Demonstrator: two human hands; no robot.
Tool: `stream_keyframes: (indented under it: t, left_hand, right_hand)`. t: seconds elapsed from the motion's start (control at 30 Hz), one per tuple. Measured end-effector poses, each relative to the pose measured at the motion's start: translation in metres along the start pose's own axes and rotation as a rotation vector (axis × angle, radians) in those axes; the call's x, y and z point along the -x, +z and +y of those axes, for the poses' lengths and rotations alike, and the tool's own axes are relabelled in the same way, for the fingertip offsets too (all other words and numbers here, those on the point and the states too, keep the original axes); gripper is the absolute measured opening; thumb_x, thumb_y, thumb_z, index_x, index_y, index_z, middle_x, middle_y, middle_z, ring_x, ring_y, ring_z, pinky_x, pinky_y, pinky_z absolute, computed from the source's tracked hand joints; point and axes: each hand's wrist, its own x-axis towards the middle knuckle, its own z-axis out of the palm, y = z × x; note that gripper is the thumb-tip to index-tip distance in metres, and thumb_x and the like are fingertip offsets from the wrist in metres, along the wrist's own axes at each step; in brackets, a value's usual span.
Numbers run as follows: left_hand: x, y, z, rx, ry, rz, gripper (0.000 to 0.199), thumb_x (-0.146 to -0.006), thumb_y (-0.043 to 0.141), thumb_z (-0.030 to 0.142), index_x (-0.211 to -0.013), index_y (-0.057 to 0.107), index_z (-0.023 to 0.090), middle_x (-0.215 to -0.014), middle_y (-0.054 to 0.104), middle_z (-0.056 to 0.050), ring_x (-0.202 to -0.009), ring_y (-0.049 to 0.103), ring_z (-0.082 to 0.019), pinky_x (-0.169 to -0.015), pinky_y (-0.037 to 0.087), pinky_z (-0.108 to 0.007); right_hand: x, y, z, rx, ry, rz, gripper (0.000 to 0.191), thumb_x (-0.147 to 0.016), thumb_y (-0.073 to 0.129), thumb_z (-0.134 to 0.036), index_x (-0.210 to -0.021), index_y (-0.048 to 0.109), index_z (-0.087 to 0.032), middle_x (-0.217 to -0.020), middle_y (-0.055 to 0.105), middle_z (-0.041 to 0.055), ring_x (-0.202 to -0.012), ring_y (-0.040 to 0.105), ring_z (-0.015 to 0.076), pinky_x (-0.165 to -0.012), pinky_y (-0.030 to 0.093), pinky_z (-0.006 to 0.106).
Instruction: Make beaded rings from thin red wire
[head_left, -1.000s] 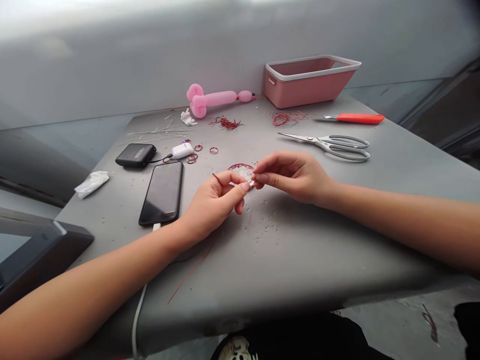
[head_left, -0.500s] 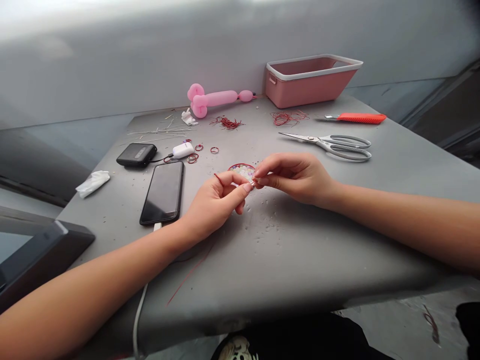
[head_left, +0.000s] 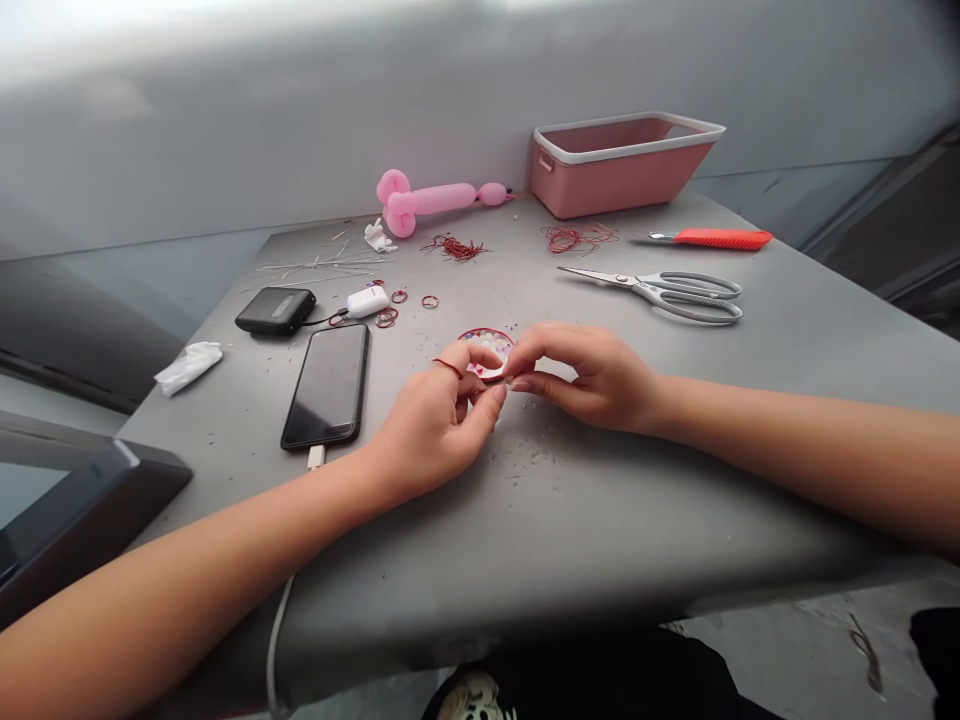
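My left hand [head_left: 439,415] is closed in a pinch, with a thin red cord [head_left: 448,367] passing over its index finger. Fingertip to fingertip with it, my right hand [head_left: 589,375] also pinches at the cord; the exact piece between the tips is tiny and partly hidden. Just behind the fingers lies a small round dish [head_left: 484,340] with a red rim, holding pale and coloured beads. My fingers cover its near edge.
Scissors [head_left: 652,290] and a red-handled cutter [head_left: 712,239] lie to the right, before a pink basket [head_left: 622,175]. Red cord scraps [head_left: 456,247], small red rings [head_left: 386,317], a phone [head_left: 326,385], a black power bank [head_left: 275,311] and a pink balloon [head_left: 442,198] are around.
Both hands have shifted slightly down toward me, uncovering more of the bead dish. The red cord end that trailed over the table below my left hand no longer shows there.
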Motion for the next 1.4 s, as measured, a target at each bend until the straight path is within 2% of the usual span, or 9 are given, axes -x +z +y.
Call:
stream_keyframes:
  t: [0.1, 0.23, 0.37, 0.5, 0.63, 0.73, 1.07, 1.27, 1.4]
  left_hand:
    - [0.002, 0.001, 0.0, -0.177, 0.053, -0.009, 0.024, -0.09, 0.05, 0.024, -0.113, 0.047, 0.018, -0.066, 0.061, 0.003, -0.056, 0.054, -0.012, -0.06, 0.041, -0.026]
    - [0.003, 0.003, 0.001, -0.438, 0.057, -0.061, 0.026, -0.09, 0.048, 0.023, -0.115, 0.05, 0.018, -0.08, 0.07, -0.003, -0.064, 0.062, -0.017, -0.063, 0.044, -0.03]
    - [0.004, 0.001, 0.001, -0.629, 0.127, 0.007, 0.027, -0.097, 0.043, 0.036, -0.113, 0.057, 0.019, -0.083, 0.072, -0.006, -0.07, 0.065, -0.02, -0.062, 0.042, -0.029]
    - [0.003, -0.002, -0.004, -0.911, 0.314, 0.129, 0.03, -0.098, 0.042, 0.038, -0.101, 0.066, 0.021, -0.078, 0.072, -0.006, -0.068, 0.061, -0.019, -0.059, 0.036, -0.028]
    - [0.001, -0.004, -0.008, -1.09, 0.567, 0.242, 0.019, -0.094, 0.049, 0.021, -0.086, 0.066, 0.018, -0.062, 0.061, -0.001, -0.057, 0.046, -0.016, -0.056, 0.033, -0.028]
    - [0.0, -0.007, -0.009, -1.104, 0.693, 0.281, 0.015, -0.091, 0.051, 0.013, -0.083, 0.063, 0.016, -0.061, 0.059, -0.002, -0.057, 0.04, -0.016, -0.058, 0.036, -0.028]
    - [-0.001, -0.009, -0.008, -1.096, 0.752, 0.277, 0.021, -0.092, 0.043, 0.005, -0.092, 0.061, 0.016, -0.072, 0.066, -0.005, -0.063, 0.042, -0.017, -0.064, 0.04, -0.03]
    - [-0.003, -0.01, -0.007, -1.153, 0.614, 0.186, 0.028, -0.087, 0.038, 0.003, -0.087, 0.062, 0.018, -0.061, 0.056, -0.002, -0.056, 0.04, -0.017, -0.055, 0.031, -0.032]
    - [-0.003, -0.011, -0.007, -1.134, 0.531, 0.232, 0.026, -0.088, 0.043, 0.008, -0.094, 0.065, 0.02, -0.063, 0.058, -0.003, -0.057, 0.042, -0.018, -0.051, 0.024, -0.032]
  right_hand:
    - [0.001, 0.001, 0.0, 0.084, -0.048, 0.009, 0.011, -0.092, 0.06, -0.023, -0.082, 0.06, -0.019, -0.075, 0.068, 0.0011, -0.067, 0.059, 0.0108, -0.064, 0.047, 0.023]
    - [0.0, 0.003, -0.003, 0.149, 0.026, 0.0, 0.024, -0.089, 0.063, -0.025, -0.068, 0.055, -0.018, -0.061, 0.061, -0.002, -0.056, 0.051, 0.0087, -0.056, 0.041, 0.021]
    - [-0.001, 0.003, -0.003, 0.067, -0.034, -0.048, 0.018, -0.093, 0.056, -0.021, -0.075, 0.058, -0.018, -0.068, 0.064, 0.0003, -0.06, 0.054, 0.0094, -0.06, 0.045, 0.021]
    - [0.0, 0.003, -0.002, 0.122, -0.073, -0.053, 0.017, -0.093, 0.052, -0.019, -0.078, 0.057, -0.018, -0.072, 0.065, 0.0033, -0.065, 0.056, 0.0117, -0.063, 0.047, 0.023]
    - [-0.001, 0.005, -0.002, 0.188, -0.132, 0.011, 0.016, -0.093, 0.051, -0.018, -0.078, 0.054, -0.018, -0.069, 0.06, 0.003, -0.063, 0.053, 0.0119, -0.06, 0.046, 0.023]
    - [-0.002, 0.004, -0.002, 0.193, -0.162, 0.059, 0.013, -0.092, 0.052, -0.018, -0.079, 0.053, -0.02, -0.068, 0.059, 0.0016, -0.063, 0.052, 0.012, -0.059, 0.047, 0.023]
    - [-0.002, 0.002, -0.002, 0.154, -0.21, 0.088, 0.003, -0.09, 0.06, -0.019, -0.092, 0.059, -0.021, -0.075, 0.063, 0.0034, -0.067, 0.058, 0.0134, -0.062, 0.051, 0.026]
    - [-0.002, 0.004, 0.001, 0.182, -0.221, 0.067, 0.01, -0.09, 0.053, -0.014, -0.086, 0.055, -0.022, -0.07, 0.057, 0.0016, -0.064, 0.051, 0.014, -0.061, 0.047, 0.028]
    - [-0.003, -0.001, 0.006, 0.211, -0.227, 0.064, 0.012, -0.088, 0.053, -0.011, -0.084, 0.055, -0.023, -0.071, 0.059, 0.0028, -0.066, 0.051, 0.0156, -0.063, 0.048, 0.031]
